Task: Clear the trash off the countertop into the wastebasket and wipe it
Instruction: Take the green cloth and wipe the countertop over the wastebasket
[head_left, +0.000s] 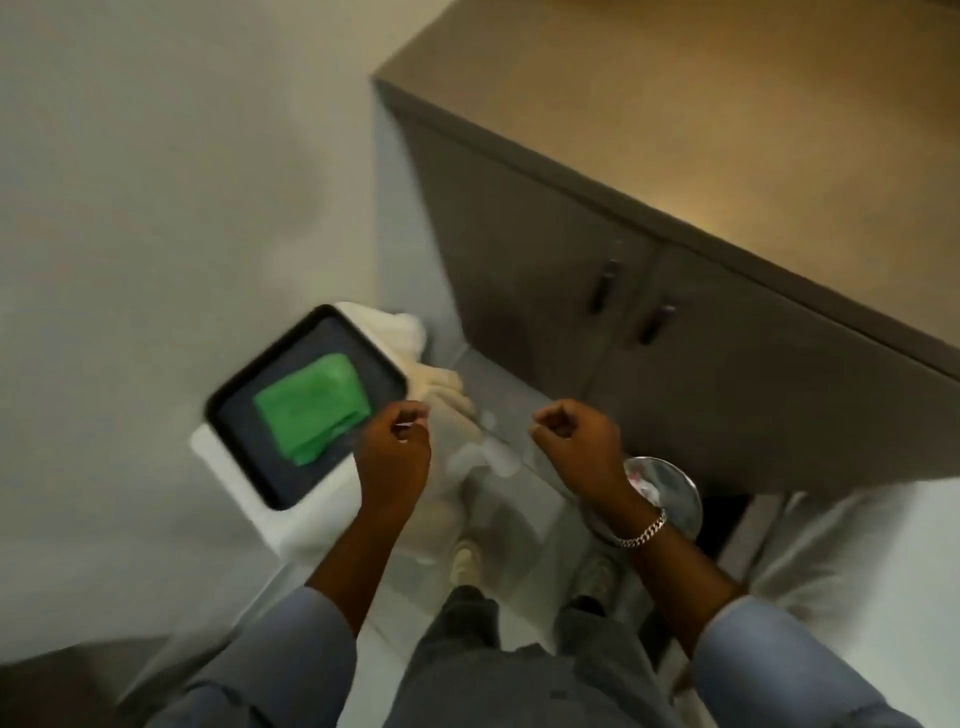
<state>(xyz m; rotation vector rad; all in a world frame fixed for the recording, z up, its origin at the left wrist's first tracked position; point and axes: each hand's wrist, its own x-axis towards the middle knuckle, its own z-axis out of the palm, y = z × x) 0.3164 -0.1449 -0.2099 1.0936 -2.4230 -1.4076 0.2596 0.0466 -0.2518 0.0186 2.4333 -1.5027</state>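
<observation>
A pale, smooth floor (130, 208) fills the left of the blurred view, and a brown countertop (701, 104) with a matte, flat top and a sharp straight front edge runs across the far right. Below that edge are grey cabinet doors (545, 270) with two dark bar handles. At left, near the floor, a black rounded-corner tray (234, 410) sits on a white stand, and a folded green cloth (311, 408), soft and creased, lies flat inside it. Cream fabric is bunched just right of the tray. The left hand (392, 449) hovers at the tray's near right corner, fingers curled loosely in; whether it pinches anything cannot be told. The right hand (576, 436) is balled into a loose fist, empty as far as shows. A round shiny metal wastebasket (675, 488) stands just behind the right wrist, with crumpled scraps inside. Open floor lies between the two hands.
</observation>
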